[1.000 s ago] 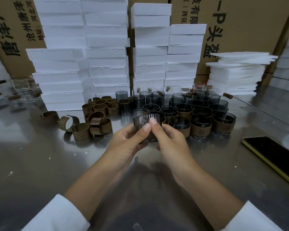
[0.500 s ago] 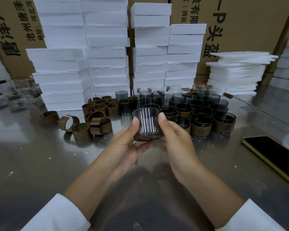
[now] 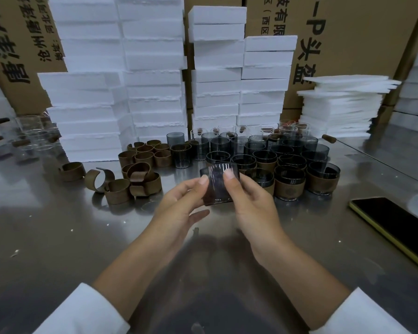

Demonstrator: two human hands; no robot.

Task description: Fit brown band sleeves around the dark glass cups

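Head view: my left hand [image 3: 179, 208] and right hand [image 3: 249, 208] both pinch one bare dark glass cup [image 3: 219, 186] above the table [image 3: 58, 237] middle. Brown band sleeves [image 3: 140, 172] lie loose toward the far left. The carton [image 3: 348, 44] behind reads "P头盔".

- Left hand [image 3: 179, 208] pinches a cup [image 3: 217, 189] from its left side, thumb in front.
- Right hand [image 3: 251, 208] grips the right side likewise.
- Both forearms [image 3: 135, 266] bare, white sleeves [image 3: 82, 309] near the elbows.

Two hands: left hand [image 3: 176, 213], right hand [image 3: 253, 208]; one held cup [image 3: 218, 186]; one phone [image 3: 391, 219]
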